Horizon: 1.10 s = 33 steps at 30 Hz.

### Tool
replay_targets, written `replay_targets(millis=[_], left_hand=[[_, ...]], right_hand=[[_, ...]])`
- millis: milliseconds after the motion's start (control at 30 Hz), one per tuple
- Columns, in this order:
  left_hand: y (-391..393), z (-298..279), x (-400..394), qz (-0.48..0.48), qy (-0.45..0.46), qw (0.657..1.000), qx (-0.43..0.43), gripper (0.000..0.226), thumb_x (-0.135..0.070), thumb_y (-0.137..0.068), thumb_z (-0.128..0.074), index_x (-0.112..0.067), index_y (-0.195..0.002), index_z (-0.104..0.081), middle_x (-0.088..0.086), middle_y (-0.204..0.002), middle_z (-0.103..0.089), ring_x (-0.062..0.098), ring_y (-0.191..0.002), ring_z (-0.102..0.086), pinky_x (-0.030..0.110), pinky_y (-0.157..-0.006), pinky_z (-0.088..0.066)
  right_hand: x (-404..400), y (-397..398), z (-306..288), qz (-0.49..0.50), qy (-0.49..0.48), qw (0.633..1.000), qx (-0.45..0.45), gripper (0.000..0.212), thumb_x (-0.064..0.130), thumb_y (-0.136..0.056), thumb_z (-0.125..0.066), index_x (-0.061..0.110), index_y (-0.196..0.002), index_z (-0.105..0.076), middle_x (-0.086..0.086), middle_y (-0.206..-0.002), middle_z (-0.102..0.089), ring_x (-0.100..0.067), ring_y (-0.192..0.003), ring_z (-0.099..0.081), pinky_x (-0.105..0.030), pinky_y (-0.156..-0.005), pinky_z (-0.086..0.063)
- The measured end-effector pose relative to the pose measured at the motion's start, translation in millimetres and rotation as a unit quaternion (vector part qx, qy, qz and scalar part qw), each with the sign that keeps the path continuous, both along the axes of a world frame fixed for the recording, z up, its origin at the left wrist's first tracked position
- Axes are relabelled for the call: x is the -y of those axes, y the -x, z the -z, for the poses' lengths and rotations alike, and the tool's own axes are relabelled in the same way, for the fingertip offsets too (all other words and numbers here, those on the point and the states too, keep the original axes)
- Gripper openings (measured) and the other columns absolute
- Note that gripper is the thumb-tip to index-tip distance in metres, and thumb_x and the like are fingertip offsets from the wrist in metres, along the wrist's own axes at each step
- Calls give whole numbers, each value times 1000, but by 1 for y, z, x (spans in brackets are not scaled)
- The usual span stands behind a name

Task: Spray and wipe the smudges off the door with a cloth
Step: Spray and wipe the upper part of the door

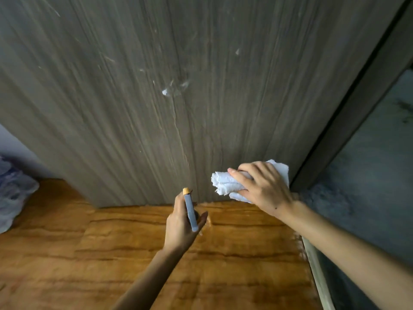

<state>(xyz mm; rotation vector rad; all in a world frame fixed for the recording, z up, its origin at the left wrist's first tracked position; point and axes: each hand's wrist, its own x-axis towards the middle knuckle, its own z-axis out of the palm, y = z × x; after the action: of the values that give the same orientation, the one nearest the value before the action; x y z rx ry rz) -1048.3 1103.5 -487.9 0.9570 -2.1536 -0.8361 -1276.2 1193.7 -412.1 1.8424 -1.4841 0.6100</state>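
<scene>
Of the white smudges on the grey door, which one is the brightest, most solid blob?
The small white blob near the middle of the grey wood-grain door; the other marks around it are only faint, thin streaks.

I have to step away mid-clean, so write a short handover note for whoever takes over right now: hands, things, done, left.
Left hand grips the spray bottle, nozzle end up, low in front of the door.
Right hand presses the folded white cloth on the door's lower right, near the floor.
Done: cannot tell what has been wiped.
Left: white smudges at mid-door, with fainter streaks above and to the left. Spray and wipe those.
</scene>
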Motion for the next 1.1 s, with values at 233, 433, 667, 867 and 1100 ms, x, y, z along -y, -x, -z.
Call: replay_targets(millis=[233,433,667,867,1100], left_hand=[[1,87,-9,48,-65,994,71,77,-34,-81,-74,-18,-142,-30,-3,-109,-56,0,-68,-58,29,-59,-52],[0,138,-7,45,-119,988,88,92,-38,-77,-77,-26,-147,-20,9,-129,-54,16,-83,-63,31,-67,-52],[-16,141,-7,107,-91,980,139,131,-80,-66,-60,-29,-143,33,-7,-155,27,13,-148,11,35,-120,-8],[-37,38,3,75,-59,981,168,110,-83,-75,-46,-20,-153,0,3,-162,-6,13,-149,-4,37,-120,-9],[22,-231,-12,85,-240,967,-3,47,-61,-79,-64,-29,-114,-61,-9,-107,-63,11,-105,-59,35,-89,-50]], right_hand=[[-20,-22,76,10,-142,990,2,51,31,-79,-71,15,-124,-52,-5,-98,-62,-22,-82,-60,-35,-71,-50],[-30,-33,112,45,-192,980,30,72,33,-61,-90,16,-122,-57,-4,-99,-63,-20,-84,-59,-33,-70,-50],[-22,-40,130,53,-192,977,79,68,31,-58,-92,14,-119,-65,-3,-95,-62,-21,-79,-58,-34,-66,-49],[-5,-47,75,72,-183,966,170,79,27,-57,-93,16,-122,-50,-4,-95,-63,-24,-79,-60,-36,-64,-49],[-6,-59,-124,51,-110,956,267,40,50,-102,-39,17,-121,-54,-1,-102,-56,-21,-86,-54,-34,-73,-40]])
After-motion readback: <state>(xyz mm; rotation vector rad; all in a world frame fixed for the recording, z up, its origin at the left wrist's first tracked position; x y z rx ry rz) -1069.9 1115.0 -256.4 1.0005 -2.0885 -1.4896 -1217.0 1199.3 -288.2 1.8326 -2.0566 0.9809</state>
